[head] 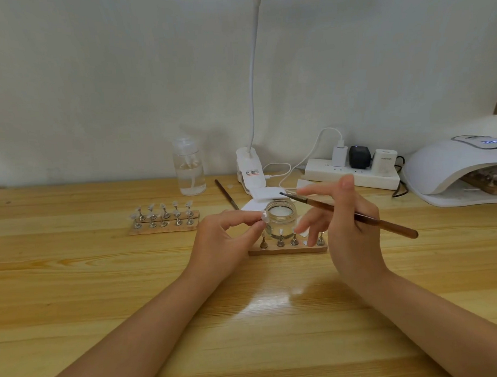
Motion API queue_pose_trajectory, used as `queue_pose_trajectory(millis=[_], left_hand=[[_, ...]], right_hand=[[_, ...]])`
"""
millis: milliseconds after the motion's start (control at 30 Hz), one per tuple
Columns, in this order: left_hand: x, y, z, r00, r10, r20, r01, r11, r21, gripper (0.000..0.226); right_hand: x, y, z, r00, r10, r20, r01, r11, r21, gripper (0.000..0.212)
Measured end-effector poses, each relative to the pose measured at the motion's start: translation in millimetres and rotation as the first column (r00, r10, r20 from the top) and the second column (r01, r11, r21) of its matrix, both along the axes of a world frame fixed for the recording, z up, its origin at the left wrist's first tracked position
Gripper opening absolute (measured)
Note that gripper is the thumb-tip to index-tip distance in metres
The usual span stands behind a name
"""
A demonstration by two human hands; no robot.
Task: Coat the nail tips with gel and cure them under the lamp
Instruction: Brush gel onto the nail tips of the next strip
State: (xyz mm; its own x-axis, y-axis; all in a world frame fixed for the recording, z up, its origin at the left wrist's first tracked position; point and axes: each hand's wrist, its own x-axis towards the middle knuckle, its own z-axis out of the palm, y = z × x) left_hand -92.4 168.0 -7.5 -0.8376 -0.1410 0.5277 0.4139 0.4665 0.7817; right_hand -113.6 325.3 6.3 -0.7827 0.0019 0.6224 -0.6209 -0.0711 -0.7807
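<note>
My left hand (229,237) pinches a small clear nail tip (264,216) on its metal peg, held up beside an open glass jar of gel (281,215). My right hand (348,221) grips a brown-handled brush (356,215), its dark tip pointing left over the jar's far rim. Just in front of the jar lies a wooden holder (287,249) with several metal pegs. A second wooden holder (163,220) with several pegs carrying clear tips sits to the left. The white curing lamp (451,165) stands at the far right, its display lit, with another holder inside.
A clear pump bottle (189,171) stands at the back left of centre. A white clip lamp (250,168) and a power strip (352,172) with plugs and cables line the wall. Another brush (226,193) and white pads (266,193) lie behind the jar.
</note>
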Motion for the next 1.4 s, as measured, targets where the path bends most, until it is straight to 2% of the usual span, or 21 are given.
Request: queue_pose_trajectory(millis=[67,167,233,300,567,833,967,1067,1267,1400], left_hand=[[1,0,0,1.0,-0.015,0.001,0.015,1.0,0.003,0.016],[2,1,1,0.999,-0.04,-0.014,0.04,0.999,0.004,0.016],[3,2,2,0.998,-0.055,-0.027,0.055,0.999,-0.002,0.019],[4,2,3,0.997,-0.076,-0.026,0.076,0.997,-0.001,0.02],[4,3,2,0.988,-0.15,-0.04,0.151,0.989,0.005,0.028],[1,-3,0,0.996,-0.078,0.039,0.08,0.996,-0.031,0.028],[-3,-5,-1,0.992,-0.067,0.111,0.075,0.995,-0.071,0.046],[-5,-5,-4,0.982,-0.067,0.178,0.09,0.988,-0.124,0.052],[-8,-4,-6,0.955,-0.006,0.296,0.076,0.971,-0.228,0.042],[-7,-4,-6,0.946,-0.004,0.324,0.077,0.974,-0.212,0.035]], right_hand=[[0,2,-1,0.999,0.01,-0.045,-0.007,0.997,0.073,0.04],[-3,1,-1,0.982,-0.011,-0.187,0.081,0.924,0.373,0.006],[-6,1,-4,0.97,0.002,-0.243,0.122,0.86,0.495,0.022],[-7,1,-7,0.975,0.05,-0.218,0.079,0.835,0.544,0.034],[-7,-1,-7,0.963,0.052,-0.264,0.096,0.851,0.516,0.024],[-14,15,6,0.99,0.014,-0.138,0.049,0.896,0.442,0.027],[-23,33,6,0.99,0.018,-0.14,0.061,0.839,0.541,0.028],[-29,40,2,0.989,0.02,-0.144,0.071,0.798,0.599,0.029],[-33,47,-3,0.994,0.075,-0.084,0.001,0.745,0.667,0.033],[-34,48,-6,0.991,0.104,-0.085,-0.016,0.721,0.693,0.034]])
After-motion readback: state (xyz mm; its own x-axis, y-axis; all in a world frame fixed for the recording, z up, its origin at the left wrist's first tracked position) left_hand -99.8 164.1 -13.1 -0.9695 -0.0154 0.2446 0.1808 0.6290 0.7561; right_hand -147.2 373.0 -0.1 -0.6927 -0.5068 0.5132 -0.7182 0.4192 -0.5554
